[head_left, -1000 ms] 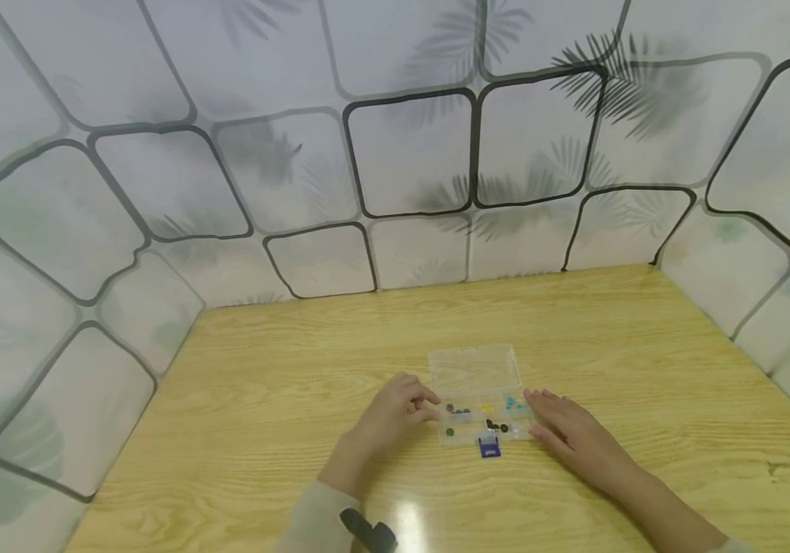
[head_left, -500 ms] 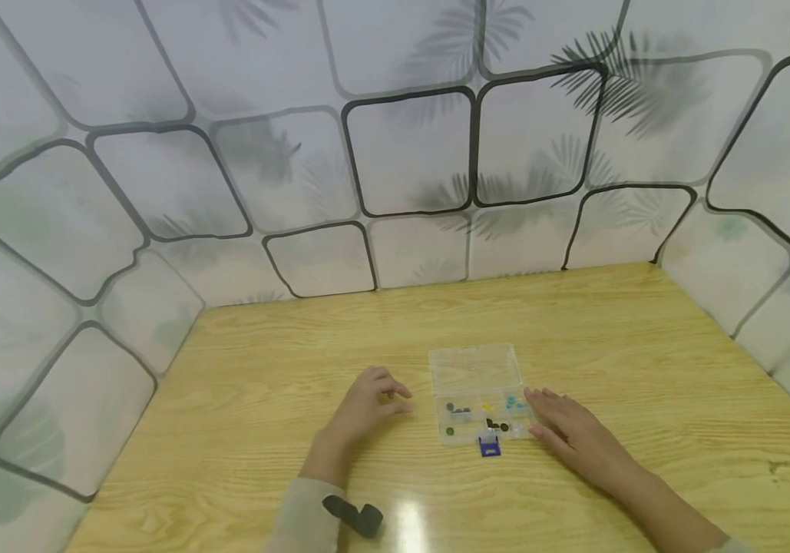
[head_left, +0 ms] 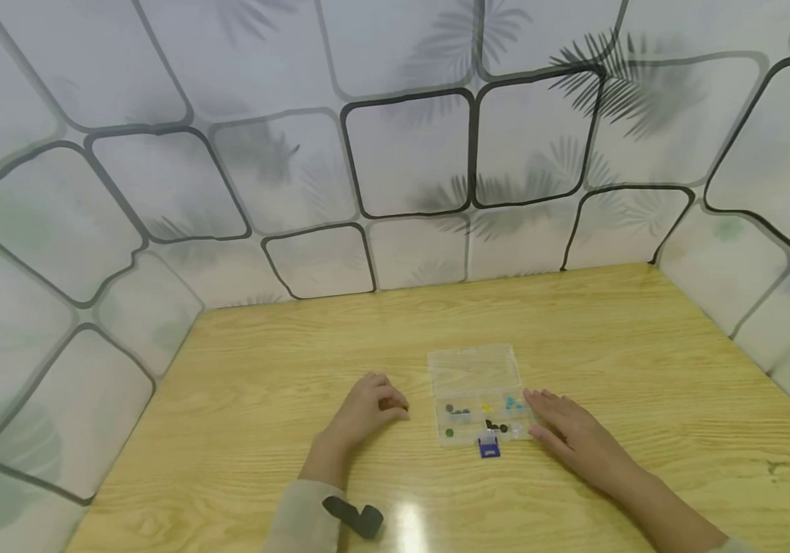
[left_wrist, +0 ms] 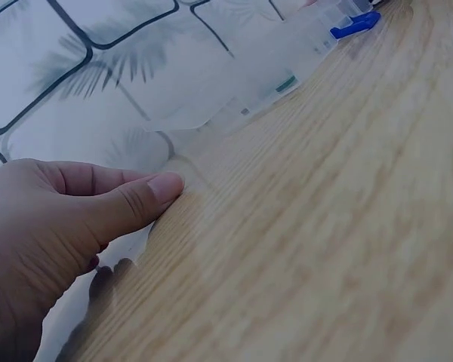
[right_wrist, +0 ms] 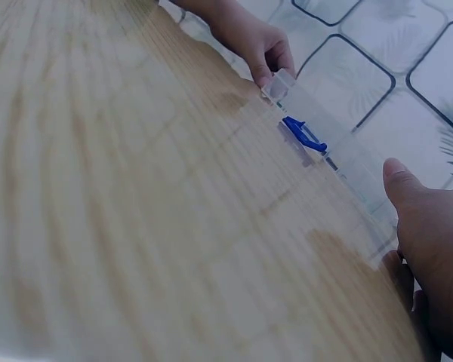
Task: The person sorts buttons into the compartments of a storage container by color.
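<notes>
A clear plastic compartment box point(head_left: 460, 439) lies on the table with its see-through lid point(head_left: 474, 369) folded back. Inside it are small green, black, yellow and light-blue pieces, and a blue latch point(head_left: 489, 447) juts from the near side. My left hand point(head_left: 365, 411) is down at the tabletop left of the box, apart from it. In the left wrist view its thumb point(left_wrist: 164, 188) and index fingertips meet; I cannot tell whether something tiny is between them. My right hand point(head_left: 570, 434) rests along the box's right side, fingers straight, thumb point(right_wrist: 402, 183) near its front corner.
The wooden table point(head_left: 284, 353) reaches back to a pale curtain-like wall point(head_left: 408, 153) with dark outlines and leaf prints, which also closes in both sides. A dark strap point(head_left: 355, 516) sits on my left sleeve.
My left hand has moved left from the box's left edge to the bare tabletop, and its thumb and fingers have drawn closer together. The right hand and the box have stayed put.
</notes>
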